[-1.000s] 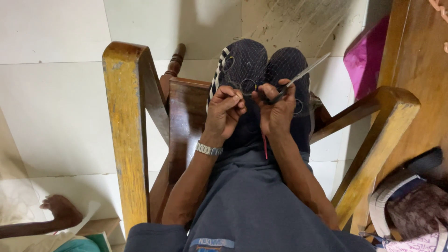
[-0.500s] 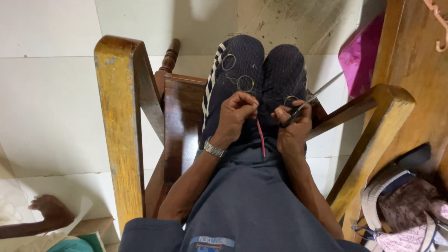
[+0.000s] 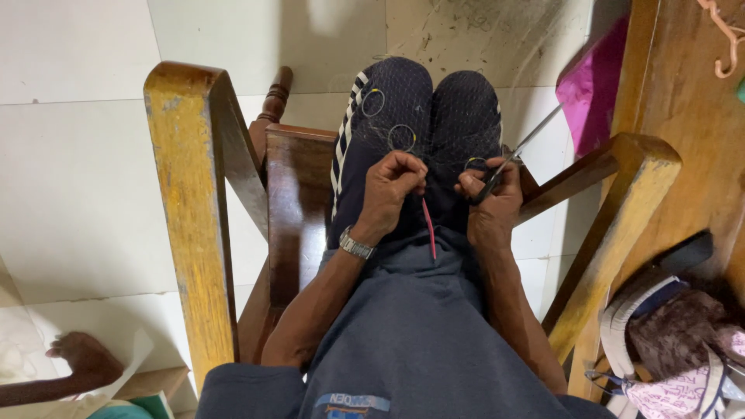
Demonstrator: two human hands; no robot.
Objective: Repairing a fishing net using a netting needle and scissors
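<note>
The person sat in a wooden chair (image 3: 190, 202), knees together, and a fine dark net (image 3: 434, 116) lay draped over both knees. Landmark here was the net, so everything ran from it. The left hand (image 3: 392, 190) rested at the near edge of the net, fingertips pinched together on its mesh, just below a small wire ring (image 3: 402, 137) lying on the net. A thin red strip (image 3: 429, 227) hung down from under that hand, toward the lap. A metal wristwatch (image 3: 356, 246) sat on the left wrist, nearer the body than the net.

The right hand (image 3: 493, 198) was at the net's right near edge, fingers curled shut around the handles of a pair of scissors (image 3: 514, 155). The blades ran up and to the right, away from the net; whether they were parted, hard to tell. A second ring (image 3: 374, 102) lay higher up the net over the left knee, and another (image 3: 475, 164) just beside the right hand.

Right of the net, a pink cloth (image 3: 586, 89) against a wooden panel. Far left and below the net, another person's hand (image 3: 85, 358) on the floor tiles.
</note>
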